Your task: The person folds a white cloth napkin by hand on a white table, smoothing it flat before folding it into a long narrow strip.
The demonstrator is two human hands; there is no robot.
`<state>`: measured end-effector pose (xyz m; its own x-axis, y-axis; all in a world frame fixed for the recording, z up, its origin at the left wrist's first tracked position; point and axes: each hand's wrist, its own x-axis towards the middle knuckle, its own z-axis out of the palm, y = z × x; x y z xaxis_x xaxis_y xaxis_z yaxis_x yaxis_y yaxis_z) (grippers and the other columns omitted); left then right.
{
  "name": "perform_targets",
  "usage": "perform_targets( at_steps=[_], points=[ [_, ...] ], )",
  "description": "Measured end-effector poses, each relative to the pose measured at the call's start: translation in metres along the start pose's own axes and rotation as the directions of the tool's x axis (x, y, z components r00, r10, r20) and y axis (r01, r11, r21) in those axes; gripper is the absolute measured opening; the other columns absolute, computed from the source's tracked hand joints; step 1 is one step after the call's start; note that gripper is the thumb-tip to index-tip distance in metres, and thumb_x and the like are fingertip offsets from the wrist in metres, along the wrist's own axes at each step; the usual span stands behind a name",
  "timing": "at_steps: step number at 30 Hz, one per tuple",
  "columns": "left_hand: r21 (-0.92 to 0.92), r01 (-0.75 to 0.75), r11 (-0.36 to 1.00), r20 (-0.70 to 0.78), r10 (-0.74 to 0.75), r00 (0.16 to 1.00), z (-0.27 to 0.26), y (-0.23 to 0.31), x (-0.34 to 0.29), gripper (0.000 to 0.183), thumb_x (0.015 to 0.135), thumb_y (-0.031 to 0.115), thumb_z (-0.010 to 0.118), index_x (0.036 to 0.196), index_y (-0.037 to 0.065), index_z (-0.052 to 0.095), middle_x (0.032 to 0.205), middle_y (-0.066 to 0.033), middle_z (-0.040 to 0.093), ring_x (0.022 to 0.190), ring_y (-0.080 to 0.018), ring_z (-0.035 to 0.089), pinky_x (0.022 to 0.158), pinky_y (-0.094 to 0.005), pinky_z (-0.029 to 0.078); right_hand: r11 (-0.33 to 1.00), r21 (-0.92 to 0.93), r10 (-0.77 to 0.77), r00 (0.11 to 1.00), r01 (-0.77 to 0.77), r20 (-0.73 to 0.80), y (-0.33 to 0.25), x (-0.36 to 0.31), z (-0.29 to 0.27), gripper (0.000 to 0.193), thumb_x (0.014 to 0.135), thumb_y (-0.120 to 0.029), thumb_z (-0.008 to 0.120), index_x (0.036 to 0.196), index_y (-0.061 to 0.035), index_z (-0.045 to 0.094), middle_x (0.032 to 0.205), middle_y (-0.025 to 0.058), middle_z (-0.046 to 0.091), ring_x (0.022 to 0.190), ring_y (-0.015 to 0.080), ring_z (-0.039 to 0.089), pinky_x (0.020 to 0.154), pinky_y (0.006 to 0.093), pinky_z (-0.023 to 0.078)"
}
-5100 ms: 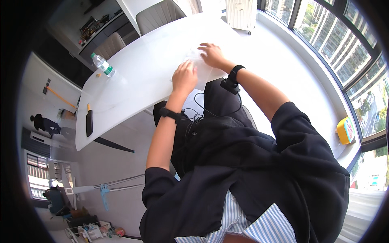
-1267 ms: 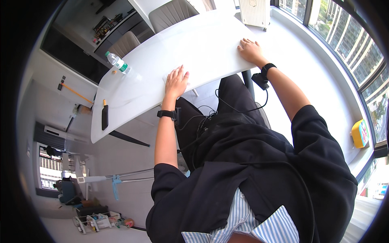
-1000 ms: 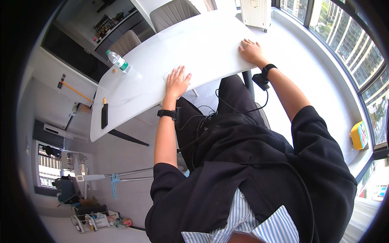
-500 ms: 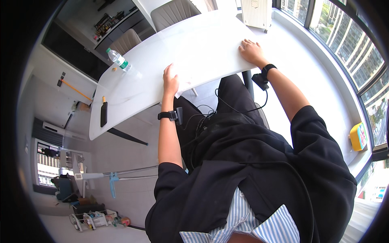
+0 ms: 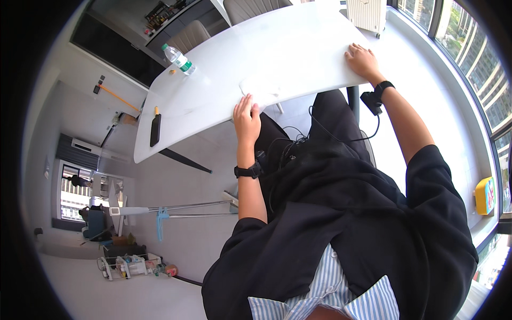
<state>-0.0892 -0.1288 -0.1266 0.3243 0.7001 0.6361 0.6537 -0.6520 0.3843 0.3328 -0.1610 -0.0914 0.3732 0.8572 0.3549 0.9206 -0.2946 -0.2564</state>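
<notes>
1. a thin white sheet [image 5: 259, 87] lies on the white table [image 5: 304, 48], by its near edge (white on white, so its outline is faint).
2. the left hand [image 5: 247, 122] is at that edge, just beside the sheet, fingers outstretched and close together; whether the fingertips touch the sheet, i cannot tell.
3. the right hand [image 5: 364, 62] rests palm down near the table's right end, spread fairly flat, well apart from the sheet.
4. toward the table's left end are a clear bottle [image 5: 179, 60] with a green cap and a black oblong thing [image 5: 156, 128] with a yellow end.
5. past the table: a cream suitcase [image 5: 367, 16] and, by the window, a yellow box [image 5: 485, 196].
</notes>
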Motion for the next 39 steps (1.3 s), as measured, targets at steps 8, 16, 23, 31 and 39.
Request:
perform_targets(
  at_steps=[8,16,23,31,39],
  points=[
    [0.162,-0.155,0.974,0.041,0.151,0.988,-0.005,0.020,-0.007,0.028,0.093,0.019,0.064,0.118,0.010,0.070,0.135,-0.0043,0.060,0.130,-0.0373,0.046,0.112,-0.0479,0.029,1.000,-0.014,0.028,0.999,-0.028,0.034,0.002,0.004,0.007,0.054,0.098,-0.038,0.041,0.141,-0.0065,0.049,0.153,0.0127,0.040,0.144,0.0251,0.034,0.119,0.0467,0.020],
    [-0.230,0.067,0.971,-0.101,-0.092,0.991,-0.010,0.027,-0.005,0.022,0.090,0.010,0.065,0.109,-0.002,0.069,0.127,-0.0185,0.062,0.121,-0.0365,0.056,0.104,-0.0405,0.043,0.997,0.039,-0.065,0.996,0.068,-0.066,0.011,0.008,0.009,0.041,0.096,-0.032,0.047,0.125,-0.0071,0.063,0.131,0.0153,0.060,0.126,0.0293,0.053,0.106,0.0451,0.039],
    [-0.199,0.120,0.973,-0.092,-0.141,0.986,-0.016,0.017,-0.010,0.018,0.089,0.007,0.066,0.102,-0.004,0.070,0.126,-0.0202,0.062,0.114,-0.0358,0.061,0.097,-0.0400,0.048,0.762,0.446,-0.431,0.881,0.470,-0.193,-0.079,-0.066,0.002,0.046,0.089,-0.034,0.068,0.129,-0.0106,0.063,0.132,0.0103,0.061,0.124,0.0266,0.054,0.105,0.0443,0.042],
    [-0.005,-0.100,0.995,-0.093,0.099,0.991,-0.040,0.046,-0.003,0.019,0.093,0.013,0.062,0.102,-0.002,0.069,0.115,-0.0145,0.069,0.121,-0.0358,0.057,0.110,-0.0447,0.037,0.629,0.291,-0.665,0.693,0.720,-0.277,-0.086,-0.100,-0.023,0.009,0.079,-0.011,0.069,0.087,-0.0113,0.074,0.096,0.0019,0.073,0.106,0.0212,0.064,0.113,0.0482,0.034],
    [-0.563,0.083,0.822,-0.286,-0.288,0.914,-0.128,0.134,0.026,0.025,0.097,0.017,0.063,0.102,-0.008,0.064,0.092,-0.0104,0.070,0.081,-0.0097,0.062,0.075,-0.0248,0.049,0.630,0.655,-0.287,0.909,0.418,-0.303,-0.108,-0.125,-0.171,0.019,0.084,-0.017,0.076,0.092,0.0003,0.074,0.087,0.0118,0.074,0.083,0.0210,0.071,0.079,0.0313,0.054]
  ],
)
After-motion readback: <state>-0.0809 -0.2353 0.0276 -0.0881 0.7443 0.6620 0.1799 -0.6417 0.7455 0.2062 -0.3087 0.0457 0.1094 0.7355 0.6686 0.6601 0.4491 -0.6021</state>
